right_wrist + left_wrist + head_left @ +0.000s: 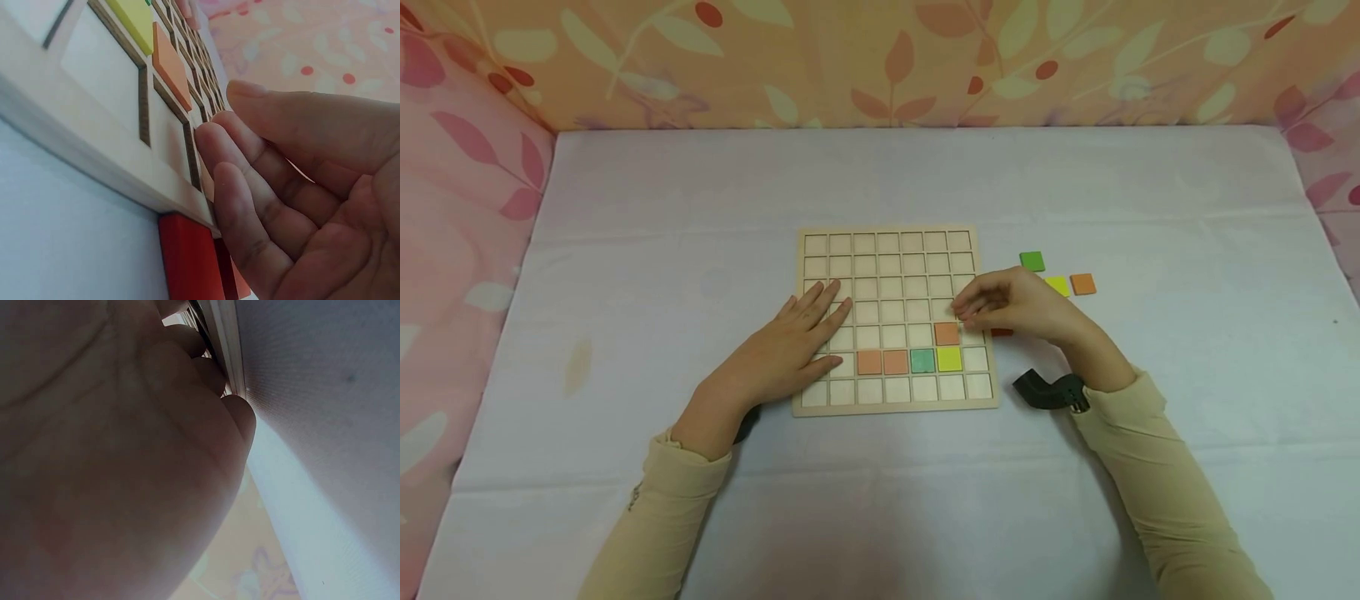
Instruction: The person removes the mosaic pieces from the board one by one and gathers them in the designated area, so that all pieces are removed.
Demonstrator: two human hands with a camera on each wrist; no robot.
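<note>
A pale wooden grid board [895, 410] lies on the white-covered table. My left hand [784, 354] rests on its left side with fingers spread; the left wrist view shows mostly the palm [119, 456]. Over the right edge hovers my right hand [1018, 304], fingers loosely bent and thumb apart from them, holding nothing visible. Just beside those fingertips an orange tile [947, 334] sits in a cell. Below it is a yellow tile [950, 359], in a row with a teal tile [922, 361] and two salmon tiles [882, 362].
Right of the board lie a green tile [1032, 262], a yellow tile [1057, 286] partly behind the right hand, and an orange tile [1083, 284]. A red tile [190, 256] lies against the board's edge under that hand. Floral cloth [820, 67] walls surround the table.
</note>
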